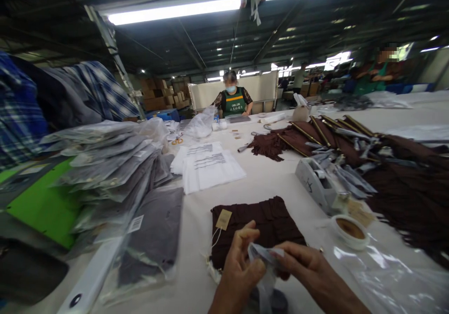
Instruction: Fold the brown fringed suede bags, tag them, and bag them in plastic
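Observation:
Near the bottom centre, my left hand point(242, 262) pinches a strip of thin, pale grey translucent material point(267, 276). My right hand point(303, 265) grips the same strip from the other side, its fingertips pressed together. Beneath and beyond my hands lies a folded dark brown pleated item point(259, 218) on the white table. A tan tag point(223, 219) with a white string rests on its left part. Below the strip a dark round thing is partly hidden.
Bagged grey garments point(115, 160) are piled at the left. White printed sheets point(213, 167) lie ahead. To the right are a tape dispenser point(317, 185), a round container point(350, 232) and heaped brown items point(403, 183). A person point(235, 100) in a green apron sits across the table.

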